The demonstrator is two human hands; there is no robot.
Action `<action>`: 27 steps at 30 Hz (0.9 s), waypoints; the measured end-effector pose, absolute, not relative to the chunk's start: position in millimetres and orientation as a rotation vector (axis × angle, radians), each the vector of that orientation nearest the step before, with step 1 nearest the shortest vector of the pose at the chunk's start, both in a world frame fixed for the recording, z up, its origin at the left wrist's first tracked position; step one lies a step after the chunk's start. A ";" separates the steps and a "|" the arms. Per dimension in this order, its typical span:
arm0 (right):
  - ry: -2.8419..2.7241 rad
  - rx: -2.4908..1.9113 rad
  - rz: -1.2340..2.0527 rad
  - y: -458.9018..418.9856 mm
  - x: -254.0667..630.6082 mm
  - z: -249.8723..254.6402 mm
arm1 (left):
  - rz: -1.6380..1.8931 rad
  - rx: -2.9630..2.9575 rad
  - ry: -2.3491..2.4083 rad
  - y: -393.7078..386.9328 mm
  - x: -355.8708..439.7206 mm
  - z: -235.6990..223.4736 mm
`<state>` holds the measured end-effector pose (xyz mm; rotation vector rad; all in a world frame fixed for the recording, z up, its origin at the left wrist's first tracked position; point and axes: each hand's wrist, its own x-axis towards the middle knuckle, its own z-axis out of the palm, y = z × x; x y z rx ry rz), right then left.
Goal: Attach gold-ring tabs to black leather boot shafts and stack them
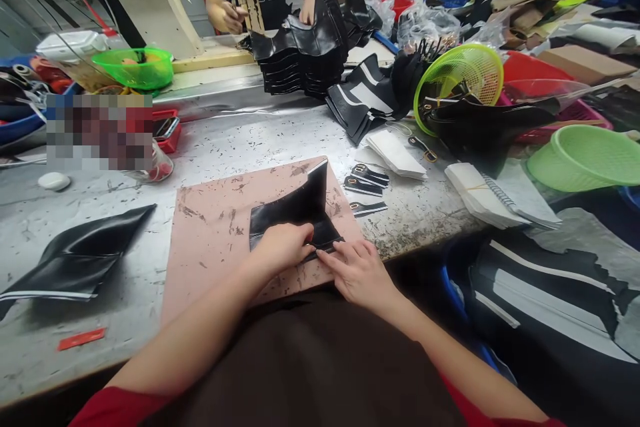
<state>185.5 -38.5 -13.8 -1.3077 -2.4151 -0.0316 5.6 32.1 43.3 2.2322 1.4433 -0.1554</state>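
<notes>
A folded black leather piece (296, 212) lies on a pink work board (215, 227) at the table's near edge. My left hand (281, 247) is curled over the piece's near edge, fingers pressed down on it. My right hand (356, 271) pinches the same edge from the right, fingertips on the leather beside my left hand. Both hands hold the piece against the board.
Another black leather piece (80, 257) lies at left, a red tag (81, 338) near the front edge. Small black straps (367, 180) and white paper stacks (397, 153) sit right of the board. Green baskets (583, 157), stacked black pieces (300, 53) and a person across the table fill the back.
</notes>
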 end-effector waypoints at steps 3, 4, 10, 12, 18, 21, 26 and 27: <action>-2.405 -1.333 -0.022 -40.3 183.6 -13.1 | -0.216 2.357 1.445 28.5 -3.4 43.5; -2.405 -1.343 -0.009 -41.3 182.7 -12.2 | -0.235 2.407 1.445 27.0 -7.4 42.2; -2.257 -1.436 0.456 -41.6 182.4 -0.7 | -0.256 2.582 1.455 15.0 -18.0 37.9; -2.054 -1.407 0.797 -34.2 189.2 0.0 | -0.302 2.613 1.468 12.5 -16.5 39.3; -1.040 -1.442 1.021 6.0 238.8 -16.6 | -0.201 2.698 1.501 12.1 -18.9 30.4; -1.078 -1.514 0.849 26.7 261.6 -17.2 | -0.114 2.761 1.496 11.2 -21.9 23.7; -1.375 -1.616 0.604 65.5 267.4 -2.8 | 0.061 2.778 1.462 6.7 -25.9 20.9; -1.452 -1.634 0.562 73.9 264.6 -0.6 | 0.105 2.761 1.454 6.2 -27.6 20.4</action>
